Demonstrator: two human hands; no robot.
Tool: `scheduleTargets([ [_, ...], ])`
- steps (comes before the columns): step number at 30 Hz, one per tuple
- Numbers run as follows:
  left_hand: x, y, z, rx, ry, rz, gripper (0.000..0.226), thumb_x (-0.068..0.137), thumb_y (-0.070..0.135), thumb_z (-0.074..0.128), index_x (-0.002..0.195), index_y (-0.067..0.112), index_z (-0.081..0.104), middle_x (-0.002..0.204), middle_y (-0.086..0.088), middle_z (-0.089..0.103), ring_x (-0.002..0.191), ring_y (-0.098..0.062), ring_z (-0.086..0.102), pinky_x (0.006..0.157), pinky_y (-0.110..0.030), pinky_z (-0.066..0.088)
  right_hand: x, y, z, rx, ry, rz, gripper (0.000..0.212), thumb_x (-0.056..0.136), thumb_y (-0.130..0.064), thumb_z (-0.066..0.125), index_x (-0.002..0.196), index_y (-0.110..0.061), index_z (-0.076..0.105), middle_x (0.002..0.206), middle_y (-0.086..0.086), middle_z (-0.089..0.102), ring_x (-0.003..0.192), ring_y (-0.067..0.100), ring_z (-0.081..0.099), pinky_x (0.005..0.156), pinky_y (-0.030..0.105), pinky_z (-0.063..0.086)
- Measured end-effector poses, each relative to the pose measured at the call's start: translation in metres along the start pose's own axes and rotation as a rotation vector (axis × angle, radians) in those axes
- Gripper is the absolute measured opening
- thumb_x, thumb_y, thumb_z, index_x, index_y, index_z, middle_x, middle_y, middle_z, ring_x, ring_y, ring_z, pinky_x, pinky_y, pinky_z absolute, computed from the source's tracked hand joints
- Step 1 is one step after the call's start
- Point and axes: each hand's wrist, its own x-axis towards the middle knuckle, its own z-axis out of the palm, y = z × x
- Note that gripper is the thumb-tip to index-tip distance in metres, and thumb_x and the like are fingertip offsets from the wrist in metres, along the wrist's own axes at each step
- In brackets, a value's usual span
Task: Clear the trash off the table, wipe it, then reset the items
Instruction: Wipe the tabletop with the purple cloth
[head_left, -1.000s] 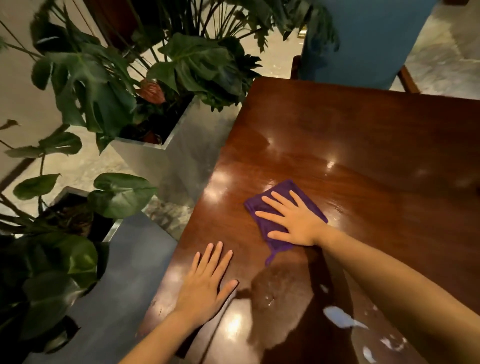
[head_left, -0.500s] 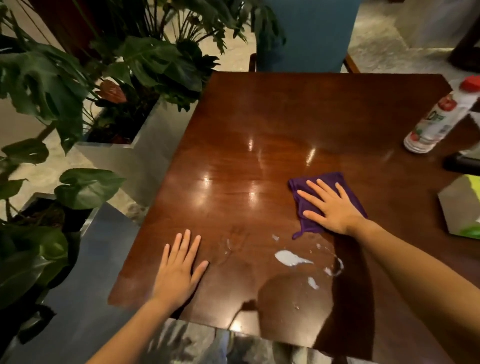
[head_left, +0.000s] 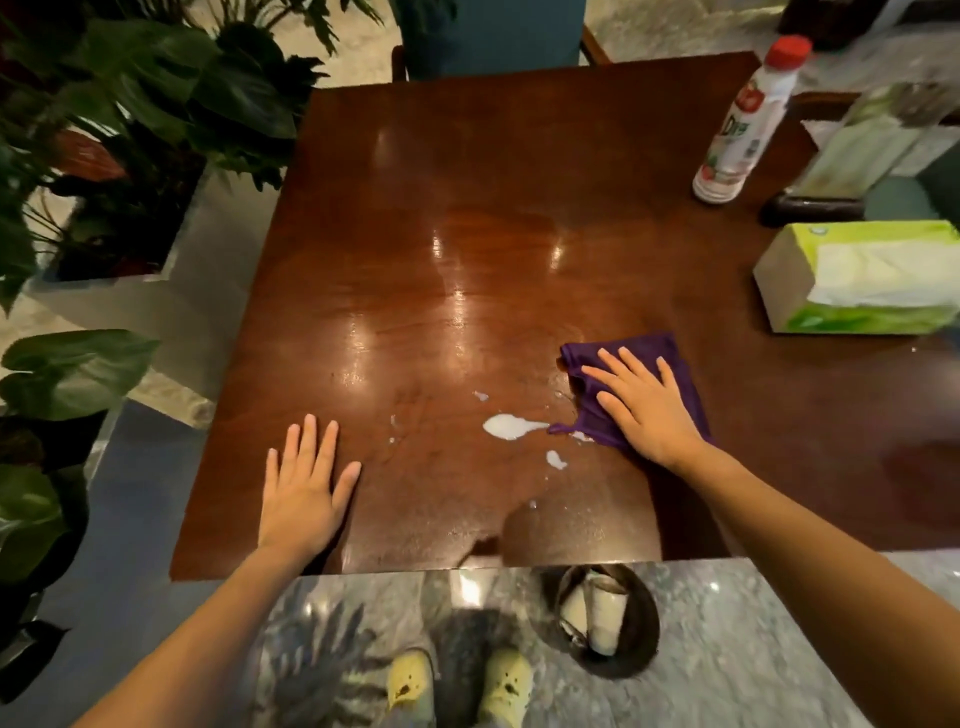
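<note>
- The right hand (head_left: 647, 410) presses flat on the purple cloth (head_left: 678, 364), fingers (head_left: 621, 366) spread.
- The white spill (head_left: 511, 426) lies just left of the cloth, touching its corner.
- The left hand (head_left: 304, 488) rests flat on the surface (head_left: 467, 208), farther left, fingers straight.

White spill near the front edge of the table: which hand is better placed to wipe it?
Right. The right hand lies flat on the purple cloth, and the cloth's corner reaches the largest white puddle. The left hand rests flat on the bare table with no cloth under it.
</note>
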Motion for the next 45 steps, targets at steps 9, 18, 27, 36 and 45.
scheduleTargets([
  [9,-0.001,0.001,0.0,0.0,0.042,0.005,0.072,0.087,0.059,0.01,0.149,0.021,0.009,0.159,-0.007,0.006,0.146,-0.024,0.002,0.118,-0.045,0.004,-0.035,-0.066,0.028,0.199,0.03,0.068,0.042,0.099,-0.039,0.027,0.14,-0.037,0.036,0.154,-0.01,0.028,0.145,0.01,0.012,0.116,0.043,-0.006],
  [18,-0.002,0.001,-0.001,-0.066,0.01,0.014,0.064,0.094,0.054,0.02,0.148,0.025,0.001,0.159,-0.004,-0.004,0.146,-0.021,-0.008,0.119,-0.044,-0.003,-0.046,-0.139,0.067,-0.147,-0.096,0.04,0.061,0.089,-0.059,0.0,0.146,-0.041,0.002,0.16,-0.004,-0.003,0.147,0.02,-0.011,0.113,0.053,-0.013],
  [27,0.0,-0.006,-0.002,-0.012,-0.007,0.068,0.069,0.089,0.063,0.008,0.148,0.027,-0.004,0.159,-0.002,-0.005,0.146,-0.02,-0.008,0.119,-0.047,-0.003,-0.038,-0.157,0.083,-0.27,0.001,0.114,0.068,0.084,-0.071,0.011,0.145,-0.042,-0.002,0.16,0.007,-0.002,0.146,0.033,-0.006,0.109,0.063,-0.01],
  [36,0.002,-0.025,-0.005,-0.019,0.048,0.162,0.076,0.085,0.069,-0.002,0.147,0.027,0.008,0.157,0.002,0.011,0.145,-0.018,0.002,0.117,-0.049,0.005,0.016,-0.149,0.072,-0.268,-0.008,0.1,0.069,0.083,-0.072,0.015,0.144,-0.047,-0.002,0.16,0.006,-0.008,0.145,0.031,-0.013,0.109,0.064,-0.012],
  [45,0.003,-0.027,0.0,-0.034,0.062,0.157,0.069,0.087,0.066,0.008,0.146,0.03,0.004,0.155,0.008,-0.001,0.145,-0.014,-0.007,0.116,-0.043,-0.005,0.092,-0.159,0.068,-0.321,-0.031,-0.096,0.068,0.083,-0.072,0.01,0.144,-0.046,-0.001,0.16,0.004,-0.007,0.146,0.03,-0.01,0.109,0.064,-0.009],
])
